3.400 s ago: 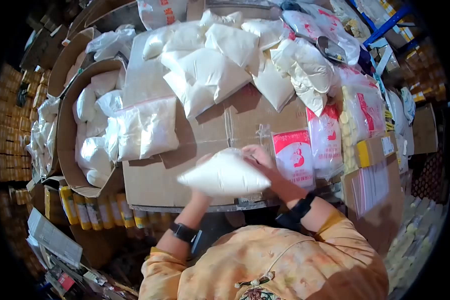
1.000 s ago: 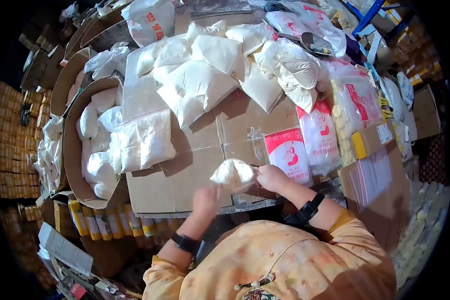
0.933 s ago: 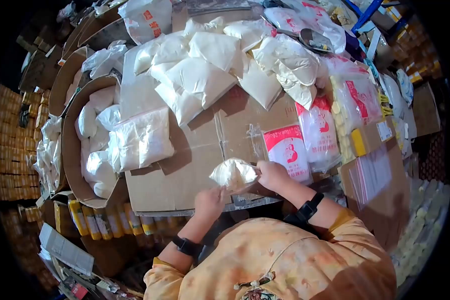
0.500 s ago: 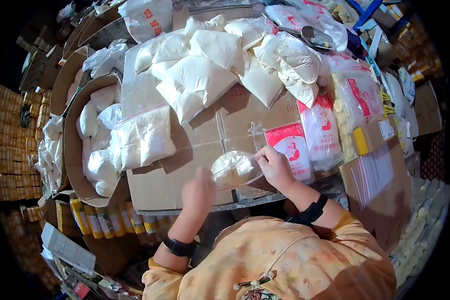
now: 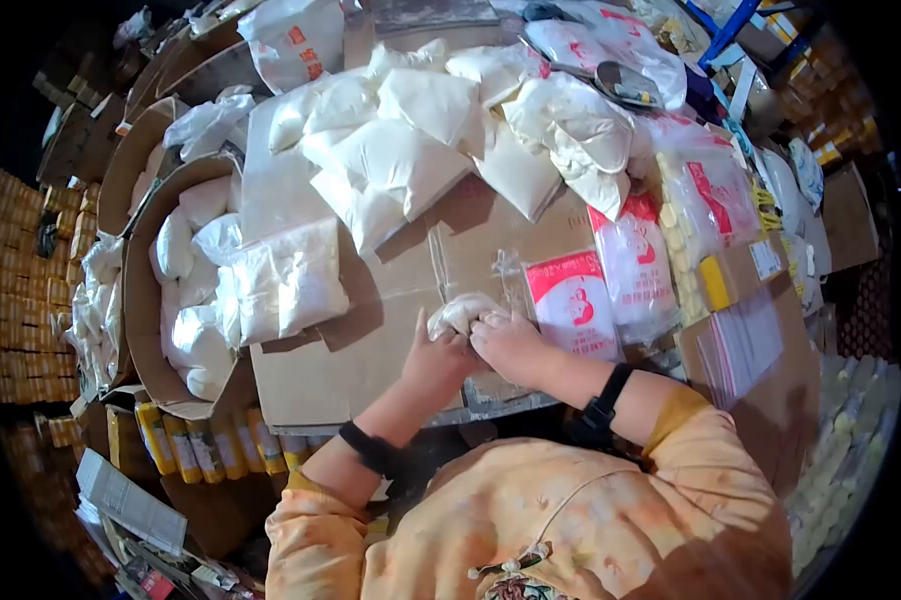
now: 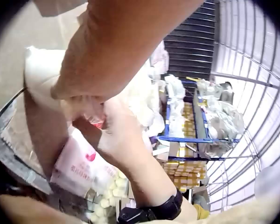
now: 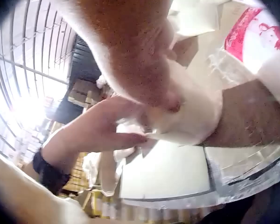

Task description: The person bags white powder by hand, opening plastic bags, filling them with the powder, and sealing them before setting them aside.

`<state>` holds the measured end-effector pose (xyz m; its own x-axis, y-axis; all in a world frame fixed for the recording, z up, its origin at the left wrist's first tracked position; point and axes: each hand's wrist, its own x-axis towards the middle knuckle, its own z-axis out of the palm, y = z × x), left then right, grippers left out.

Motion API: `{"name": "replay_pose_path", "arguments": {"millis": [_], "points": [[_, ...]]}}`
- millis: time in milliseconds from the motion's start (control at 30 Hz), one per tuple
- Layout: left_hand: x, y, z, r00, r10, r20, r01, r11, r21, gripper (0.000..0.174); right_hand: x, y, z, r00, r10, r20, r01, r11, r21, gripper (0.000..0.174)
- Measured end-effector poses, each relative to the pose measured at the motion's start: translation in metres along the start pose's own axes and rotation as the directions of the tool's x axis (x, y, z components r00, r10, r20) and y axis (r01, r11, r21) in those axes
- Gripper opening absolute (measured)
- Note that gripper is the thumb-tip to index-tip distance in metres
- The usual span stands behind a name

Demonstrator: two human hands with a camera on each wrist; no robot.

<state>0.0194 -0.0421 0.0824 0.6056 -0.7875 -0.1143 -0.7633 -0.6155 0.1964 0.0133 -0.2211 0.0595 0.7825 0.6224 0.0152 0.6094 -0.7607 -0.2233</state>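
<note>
I have both hands close together over the near edge of the brown cardboard-covered desk (image 5: 316, 385), around its middle. The left hand (image 5: 436, 362) grips the left side of a small plastic bag of cream-white powder (image 5: 461, 312); the right hand (image 5: 509, 345) grasps its near right side, fingers curled over the plastic. The wrist views show the hands overlapping, so I can't make out every fingertip. Just right of the right hand lies a flat red-and-white printed plastic packet (image 5: 578, 308). Toward the far edge I see a heap of plump cream-white powder bags (image 5: 396, 155); toward the left edge lies a clear bag of white packets (image 5: 289, 282).
</note>
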Motion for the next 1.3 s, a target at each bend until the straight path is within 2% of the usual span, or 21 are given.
{"name": "replay_pose_path", "arguments": {"millis": [33,100,133,200,233,267,367,467,567,600,700,733,833,867,967,1000,1100,1167,1200,1300], "points": [[0.005,-0.005,-0.017,0.998,-0.027,0.050,0.025,0.999,0.047,0.011,0.009,0.003,-0.020,0.993,0.005,0.116,-0.003,1.000,-0.017,0.018],[-0.002,-0.009,-0.045,0.981,-0.072,0.180,0.052,0.992,0.113,0.010,0.009,0.008,-0.058,0.929,0.034,0.367,-0.027,0.999,-0.024,0.016],[-0.011,-0.019,-0.046,0.998,-0.040,0.045,0.034,0.991,0.126,0.008,0.002,0.018,-0.064,0.954,0.040,0.297,-0.043,0.999,0.004,0.010],[-0.016,-0.020,-0.054,0.999,0.024,0.020,-0.028,0.981,0.194,0.008,-0.006,0.023,-0.080,0.989,-0.113,0.094,0.114,0.993,-0.003,0.008],[-0.021,-0.018,-0.061,0.999,0.049,0.017,-0.052,0.973,0.224,0.008,-0.009,0.023,-0.083,0.981,-0.196,-0.004,0.196,0.981,-0.009,0.007],[-0.022,-0.018,-0.068,0.996,0.086,-0.024,-0.078,0.970,0.230,0.008,-0.012,0.024,-0.081,0.980,-0.192,-0.046,0.191,0.981,-0.024,0.011],[-0.026,-0.025,-0.065,0.988,0.120,-0.094,-0.102,0.979,0.176,0.010,-0.014,0.030,-0.075,0.981,-0.141,-0.133,0.146,0.989,0.031,0.006],[-0.030,-0.030,-0.061,0.949,0.140,-0.282,-0.113,0.987,0.111,0.014,-0.013,0.023,-0.071,0.947,0.179,-0.268,-0.102,0.955,0.279,0.019],[-0.019,-0.024,-0.055,0.904,0.157,-0.397,-0.137,0.987,0.079,0.009,0.016,0.010,-0.059,0.936,0.219,-0.276,-0.141,0.951,0.275,0.038],[-0.015,-0.023,-0.051,0.897,0.214,-0.388,-0.193,0.977,0.093,0.008,0.026,0.012,-0.051,0.964,0.183,-0.194,-0.144,0.970,0.197,0.032],[-0.008,-0.020,-0.053,0.883,0.332,-0.332,-0.319,0.943,0.093,0.007,0.051,0.023,-0.038,0.977,0.202,-0.073,-0.204,0.979,-0.026,0.017],[-0.009,-0.021,-0.050,0.891,0.350,-0.291,-0.332,0.937,0.109,0.007,0.053,0.031,-0.037,0.989,0.123,-0.085,-0.129,0.990,-0.066,0.011],[-0.013,-0.037,-0.051,0.952,0.164,-0.260,-0.124,0.979,0.161,0.006,0.049,0.048,-0.044,0.973,0.226,0.037,-0.226,0.974,-0.007,0.010],[-0.014,-0.047,-0.050,0.951,0.088,-0.297,-0.063,0.994,0.095,0.007,0.043,0.052,-0.048,0.972,0.233,0.010,-0.233,0.972,-0.009,0.012],[-0.016,-0.058,-0.053,0.945,0.065,-0.320,-0.015,0.987,0.159,0.008,0.031,0.056,-0.066,0.895,0.379,0.235,-0.408,0.908,0.091,0.017],[-0.016,-0.058,-0.055,0.949,0.085,-0.303,-0.037,0.987,0.159,0.008,0.028,0.060,-0.068,0.874,0.382,0.300,-0.429,0.896,0.112,0.018],[-0.018,-0.052,-0.056,0.947,0.149,-0.284,-0.115,0.984,0.133,0.007,0.012,0.057,-0.076,0.902,0.399,0.167,-0.432,0.824,0.366,0.017],[-0.022,-0.049,-0.050,0.929,0.195,-0.314,-0.177,0.980,0.086,0.008,0.002,0.058,-0.074,0.928,0.368,-0.060,-0.309,0.849,0.430,0.018],[-0.023,-0.047,-0.051,0.936,0.213,-0.282,-0.208,0.977,0.046,0.010,-0.002,0.057,-0.073,0.920,0.352,-0.171,-0.243,0.857,0.454,0.019],[-0.015,-0.041,-0.054,0.898,0.189,-0.397,-0.198,0.980,0.019,0.010,-0.020,0.045,-0.083,0.978,0.197,0.064,-0.207,0.943,0.261,0.018]]}}
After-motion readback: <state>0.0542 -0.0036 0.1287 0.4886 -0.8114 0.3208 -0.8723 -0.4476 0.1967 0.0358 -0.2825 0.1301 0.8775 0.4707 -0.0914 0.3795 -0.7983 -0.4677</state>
